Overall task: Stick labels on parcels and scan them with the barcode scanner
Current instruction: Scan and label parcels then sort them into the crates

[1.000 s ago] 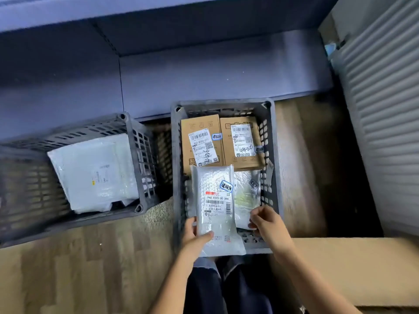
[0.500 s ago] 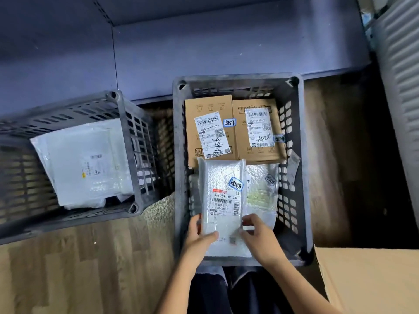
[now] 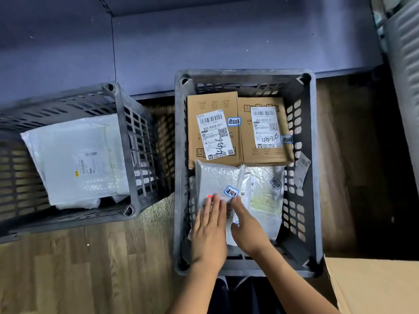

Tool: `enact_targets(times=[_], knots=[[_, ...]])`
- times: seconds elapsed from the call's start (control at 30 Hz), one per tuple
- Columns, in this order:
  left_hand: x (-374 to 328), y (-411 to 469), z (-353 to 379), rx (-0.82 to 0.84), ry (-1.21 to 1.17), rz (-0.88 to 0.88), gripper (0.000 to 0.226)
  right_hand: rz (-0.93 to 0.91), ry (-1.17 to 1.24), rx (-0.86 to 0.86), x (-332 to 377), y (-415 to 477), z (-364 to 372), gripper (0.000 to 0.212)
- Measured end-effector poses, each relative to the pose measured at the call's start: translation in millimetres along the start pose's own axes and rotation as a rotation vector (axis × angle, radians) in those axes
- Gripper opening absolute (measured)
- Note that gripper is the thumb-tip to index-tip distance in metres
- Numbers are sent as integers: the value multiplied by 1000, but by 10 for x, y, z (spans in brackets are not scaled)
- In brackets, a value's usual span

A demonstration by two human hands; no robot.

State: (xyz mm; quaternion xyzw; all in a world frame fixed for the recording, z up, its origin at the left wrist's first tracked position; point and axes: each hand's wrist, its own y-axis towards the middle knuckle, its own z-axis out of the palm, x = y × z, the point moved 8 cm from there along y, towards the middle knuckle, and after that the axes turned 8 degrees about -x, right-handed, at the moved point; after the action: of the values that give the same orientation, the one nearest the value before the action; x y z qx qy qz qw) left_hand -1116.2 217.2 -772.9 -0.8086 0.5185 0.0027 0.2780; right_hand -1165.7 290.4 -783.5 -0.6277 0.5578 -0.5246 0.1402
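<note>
Head view: I see left hand (image 3: 209, 230) and right hand (image 3: 248, 232) flat, fingers straight, pressing the bubble-wrap parcel (image 3: 217, 180) inside the grey crate (image 3: 179, 155). Probably light, soft and slippery, so I'd grip its edges.

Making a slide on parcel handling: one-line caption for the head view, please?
Left hand and right hand rest flat on a bubble-wrap parcel in a grey crate.

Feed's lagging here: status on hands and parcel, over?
Left hand and right hand open, flat on clear bubble-wrap parcel in dark grey plastic crate. No scanner in view. Nothing obstructing.
</note>
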Motion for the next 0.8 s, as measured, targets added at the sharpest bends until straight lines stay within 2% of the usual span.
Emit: enact_targets(times=[0.07, 0.2, 0.3, 0.5, 0.57, 0.67, 0.8], knots=[[28, 47, 69, 42, 36, 52, 96, -1, -45, 35, 22, 45, 30, 73], [65, 175, 111, 129, 102, 24, 90, 23, -131, 61, 51, 167, 91, 81], [115, 269, 274, 259, 158, 22, 80, 45, -182, 51, 43, 280, 145, 81], [140, 325, 266, 336, 154, -49, 81, 44, -205, 102, 33, 343, 141, 81], [74, 268, 136, 308, 115, -50, 79, 39, -196, 81, 48, 233, 40, 81], [14, 122, -235, 92, 36, -6, 62, 18, -221, 20, 149, -27, -134, 74], [150, -212, -626, 166, 57, -48, 53, 18, -264, 45, 353, -472, -278, 69]])
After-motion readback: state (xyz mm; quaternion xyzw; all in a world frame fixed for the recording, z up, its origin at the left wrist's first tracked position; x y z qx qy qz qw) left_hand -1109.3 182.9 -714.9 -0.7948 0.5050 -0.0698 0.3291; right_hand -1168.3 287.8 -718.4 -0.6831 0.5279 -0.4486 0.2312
